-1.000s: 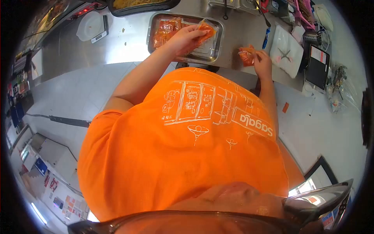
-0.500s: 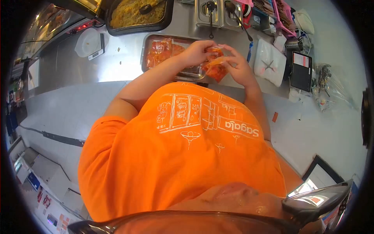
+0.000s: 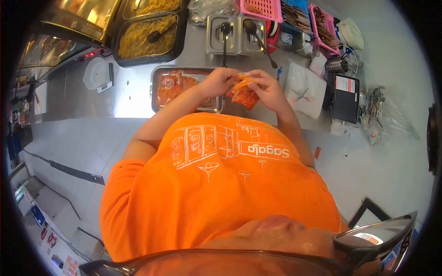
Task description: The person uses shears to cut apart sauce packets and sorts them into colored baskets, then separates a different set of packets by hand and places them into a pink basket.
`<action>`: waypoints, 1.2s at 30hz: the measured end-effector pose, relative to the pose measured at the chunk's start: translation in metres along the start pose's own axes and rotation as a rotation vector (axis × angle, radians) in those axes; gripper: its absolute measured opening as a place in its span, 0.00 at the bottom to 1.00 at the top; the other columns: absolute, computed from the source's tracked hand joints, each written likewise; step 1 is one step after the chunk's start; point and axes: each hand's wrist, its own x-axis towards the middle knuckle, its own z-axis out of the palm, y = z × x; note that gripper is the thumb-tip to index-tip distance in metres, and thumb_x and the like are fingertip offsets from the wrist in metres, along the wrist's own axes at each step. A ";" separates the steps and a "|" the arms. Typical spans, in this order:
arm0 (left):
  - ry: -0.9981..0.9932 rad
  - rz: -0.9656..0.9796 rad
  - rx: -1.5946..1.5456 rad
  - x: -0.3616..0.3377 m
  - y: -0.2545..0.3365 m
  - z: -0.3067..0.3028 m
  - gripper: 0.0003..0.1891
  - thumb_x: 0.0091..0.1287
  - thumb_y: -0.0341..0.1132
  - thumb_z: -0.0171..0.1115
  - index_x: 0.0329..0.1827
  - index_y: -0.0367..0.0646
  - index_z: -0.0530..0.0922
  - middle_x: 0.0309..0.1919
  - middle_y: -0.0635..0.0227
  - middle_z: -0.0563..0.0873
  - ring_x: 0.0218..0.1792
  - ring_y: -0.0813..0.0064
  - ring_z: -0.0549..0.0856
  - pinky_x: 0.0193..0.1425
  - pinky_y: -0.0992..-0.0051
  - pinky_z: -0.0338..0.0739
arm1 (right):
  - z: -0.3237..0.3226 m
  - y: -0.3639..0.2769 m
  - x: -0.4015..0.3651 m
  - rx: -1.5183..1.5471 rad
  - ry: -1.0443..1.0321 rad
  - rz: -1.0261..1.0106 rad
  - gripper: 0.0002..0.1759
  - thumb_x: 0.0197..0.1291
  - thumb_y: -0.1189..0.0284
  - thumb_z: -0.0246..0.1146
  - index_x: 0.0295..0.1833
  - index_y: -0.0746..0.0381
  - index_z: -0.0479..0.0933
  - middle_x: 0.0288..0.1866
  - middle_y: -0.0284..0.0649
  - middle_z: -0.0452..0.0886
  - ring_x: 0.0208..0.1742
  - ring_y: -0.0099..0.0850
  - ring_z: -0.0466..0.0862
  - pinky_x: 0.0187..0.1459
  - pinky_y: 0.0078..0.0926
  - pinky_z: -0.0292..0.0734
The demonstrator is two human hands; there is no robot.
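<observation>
A clear plastic bag of orange-red food [image 3: 245, 98] hangs between my two hands, near the right end of a metal tray [image 3: 156, 87]. My left hand [image 3: 220, 83] has its fingers closed on the bag's top edge from the left. From the other side my right hand [image 3: 267, 90] pinches the same top edge. More filled bags [image 3: 169, 89] lie in the tray, on its left side. My left forearm covers part of the tray.
Black trays of yellow food [image 3: 147, 37] stand at the back left, beside metal containers with black ladles [image 3: 224, 41]. Pink baskets [image 3: 260, 10], a white package [image 3: 305, 87] and a dark tablet [image 3: 346, 102] are to the right. A small scale [image 3: 105, 85] lies left.
The view has shifted, so the counter and tray appear lower and further left. Both hands still hold the bag by its top, now closer together.
</observation>
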 end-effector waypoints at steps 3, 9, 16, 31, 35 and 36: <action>-0.010 -0.018 -0.009 0.006 0.016 0.011 0.13 0.64 0.22 0.57 0.52 0.37 0.80 0.38 0.56 0.88 0.39 0.70 0.86 0.45 0.71 0.79 | -0.019 0.001 0.000 0.151 -0.026 0.135 0.09 0.64 0.77 0.62 0.46 0.71 0.80 0.51 0.42 0.81 0.51 0.32 0.80 0.55 0.25 0.73; 0.101 -0.151 0.099 0.019 0.019 0.035 0.09 0.61 0.25 0.61 0.43 0.37 0.81 0.30 0.52 0.84 0.28 0.71 0.81 0.38 0.70 0.77 | -0.048 0.024 -0.002 0.222 -0.074 0.193 0.10 0.65 0.77 0.61 0.49 0.71 0.80 0.52 0.42 0.81 0.51 0.29 0.80 0.53 0.22 0.73; 0.092 -0.231 -0.117 0.038 0.041 0.040 0.12 0.64 0.22 0.59 0.49 0.36 0.81 0.37 0.60 0.87 0.38 0.82 0.81 0.44 0.73 0.77 | -0.076 0.030 0.018 0.177 -0.158 0.148 0.10 0.65 0.75 0.62 0.48 0.71 0.80 0.45 0.41 0.86 0.44 0.27 0.83 0.50 0.24 0.76; 0.440 -0.548 -0.316 -0.122 0.052 -0.021 0.23 0.72 0.24 0.52 0.71 0.36 0.65 0.62 0.59 0.78 0.64 0.69 0.76 0.69 0.70 0.69 | -0.190 0.117 0.302 -0.689 0.201 -0.194 0.13 0.61 0.64 0.61 0.46 0.57 0.85 0.44 0.47 0.85 0.46 0.47 0.84 0.47 0.39 0.80; 0.635 -0.556 -0.467 -0.157 0.043 -0.004 0.23 0.72 0.25 0.52 0.71 0.36 0.65 0.62 0.59 0.78 0.63 0.68 0.77 0.69 0.68 0.68 | -0.157 0.201 0.377 -0.934 0.249 -0.201 0.13 0.62 0.65 0.58 0.46 0.56 0.85 0.45 0.45 0.85 0.47 0.47 0.83 0.49 0.44 0.79; 0.673 -0.566 -0.493 -0.164 0.042 0.002 0.23 0.73 0.25 0.52 0.71 0.36 0.65 0.62 0.59 0.78 0.63 0.68 0.77 0.70 0.68 0.68 | -0.148 0.213 0.382 -0.985 0.238 -0.161 0.14 0.62 0.65 0.58 0.46 0.56 0.85 0.45 0.45 0.85 0.48 0.47 0.83 0.50 0.44 0.79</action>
